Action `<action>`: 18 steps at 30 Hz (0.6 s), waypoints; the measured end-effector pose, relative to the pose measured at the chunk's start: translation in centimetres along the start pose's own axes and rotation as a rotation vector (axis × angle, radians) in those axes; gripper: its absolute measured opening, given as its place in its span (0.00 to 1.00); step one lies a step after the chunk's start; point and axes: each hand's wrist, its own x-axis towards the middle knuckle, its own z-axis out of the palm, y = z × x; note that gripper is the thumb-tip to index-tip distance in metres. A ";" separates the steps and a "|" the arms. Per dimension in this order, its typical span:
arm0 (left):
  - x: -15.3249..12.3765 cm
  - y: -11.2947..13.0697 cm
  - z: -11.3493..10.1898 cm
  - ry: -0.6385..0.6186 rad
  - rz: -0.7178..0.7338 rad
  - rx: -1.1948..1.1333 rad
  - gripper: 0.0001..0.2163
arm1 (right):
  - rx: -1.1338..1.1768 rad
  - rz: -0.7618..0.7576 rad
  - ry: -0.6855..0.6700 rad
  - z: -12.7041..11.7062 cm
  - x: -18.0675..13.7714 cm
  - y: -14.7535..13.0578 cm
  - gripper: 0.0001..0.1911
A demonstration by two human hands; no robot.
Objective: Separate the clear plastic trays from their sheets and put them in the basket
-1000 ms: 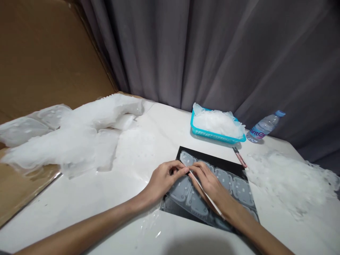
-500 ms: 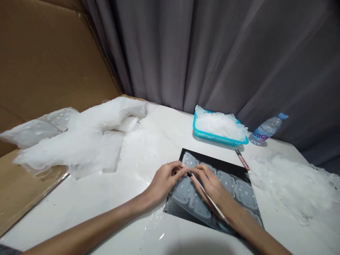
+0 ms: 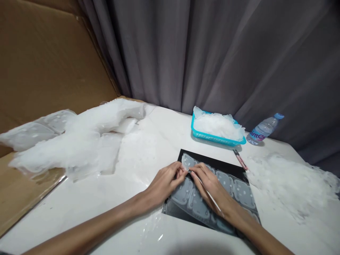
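A sheet of clear, rounded-square plastic pieces (image 3: 225,182) lies over a black board (image 3: 172,209) in front of me. My left hand (image 3: 168,180) is closed in a pinch at the edge of the upper-left translucent piece (image 3: 188,161), its fingertips gripping that edge. Close beside it, my right hand (image 3: 208,184) is closed around a thin white stick (image 3: 212,200), which slants back along the palm towards the wrist. The stick's tip is at the same piece, near my left fingertips; its exact contact is hidden by fingers.
A blue basket (image 3: 219,140) of translucent pieces stands at the back, beside a water bottle (image 3: 265,129). Pink-handled nippers (image 3: 241,161) lie near the board. Loose plastic scraps (image 3: 292,187) spread on the right. Stacked plastic sheets (image 3: 79,141) sit left, by a cardboard box (image 3: 53,53).
My left fingers have curled in more tightly at the piece's edge, and my left thumb has dropped lower. The right hand still grips the stick. The view has shifted slightly.
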 end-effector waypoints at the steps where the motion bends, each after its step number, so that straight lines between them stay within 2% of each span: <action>1: 0.1 -0.1 0.0 0.001 -0.014 -0.017 0.08 | 0.035 0.028 0.025 -0.1 0.3 0.2 0.14; 5: 0.3 0.0 -0.2 -0.028 -0.081 -0.108 0.03 | 0.090 0.143 0.239 -1.9 1.3 2.0 0.12; 10: 0.1 -0.4 -0.5 -0.048 -0.112 -0.205 0.04 | 0.123 0.395 0.474 -6.3 2.1 6.2 0.15; 12: 0.2 -0.8 -0.5 -0.056 -0.108 -0.233 0.04 | 0.138 0.445 0.531 -7.5 2.3 7.3 0.17; 15: 0.5 -1.2 -0.7 -0.064 -0.098 -0.219 0.05 | 0.166 0.433 0.503 -7.6 2.3 6.8 0.18; 18: 0.7 -1.2 -1.4 -0.018 -0.078 -0.148 0.05 | 0.216 0.332 0.356 -6.1 2.1 3.7 0.15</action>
